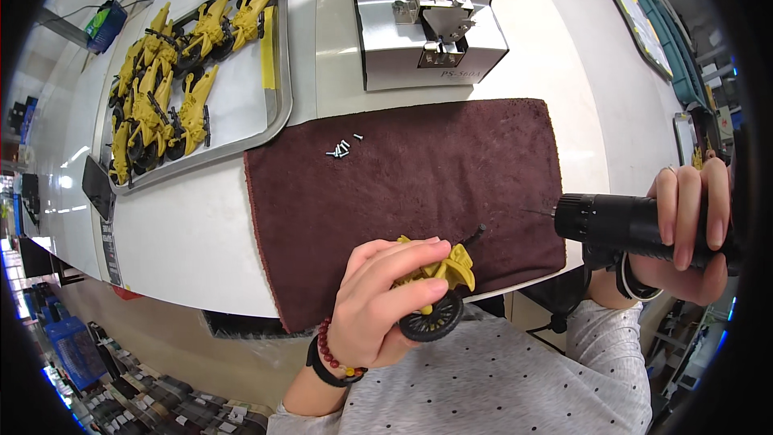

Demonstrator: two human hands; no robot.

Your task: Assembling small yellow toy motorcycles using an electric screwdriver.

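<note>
My left hand (pixel 386 294) is closed around a yellow toy motorcycle (pixel 460 266) with a black spoked wheel and a black handlebar, held over the near edge of a dark brown cloth (pixel 403 177). Part of the toy is hidden by my fingers. At the right, my right hand (pixel 691 226) grips a black electric screwdriver (pixel 608 222). Its thin bit points left above the cloth's right edge, apart from the toy. Several small silver screws (pixel 340 148) lie loose on the cloth's far left part.
A metal tray (pixel 282 89) holding several yellow toy motorcycles (pixel 193 113) stands at the far left. A white and black screw feeder machine (pixel 435 41) sits behind the cloth. Blue crates (pixel 76 350) and stacked goods are on the floor at left.
</note>
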